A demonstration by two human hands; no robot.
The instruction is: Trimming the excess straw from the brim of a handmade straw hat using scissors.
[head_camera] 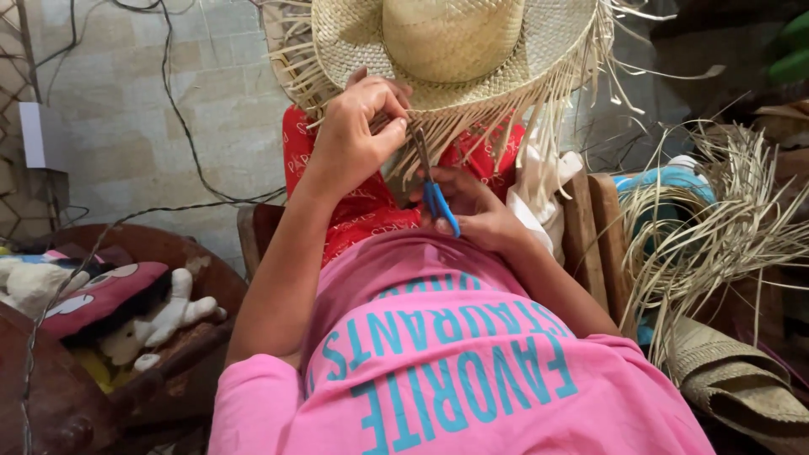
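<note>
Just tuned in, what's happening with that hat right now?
A person in a pink shirt holds a woven straw hat on their lap. The left hand pinches the loose straw fringe at the brim, while the right hand works blue-handled scissors at those strands. A pile of loose straw strips lies to the right.

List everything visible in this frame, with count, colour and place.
straw hat: one, pale tan, top centre, loose fringe hanging from the brim
scissors: one, blue handles, centre, below the brim
loose straw strands: a bundle, tan, right
woven mat: one, tan, lower right
stuffed toy: one, red and white, lower left
cables: several, dark, along the left wall
left hand: pinching the fringe
right hand: holding the scissors
</note>
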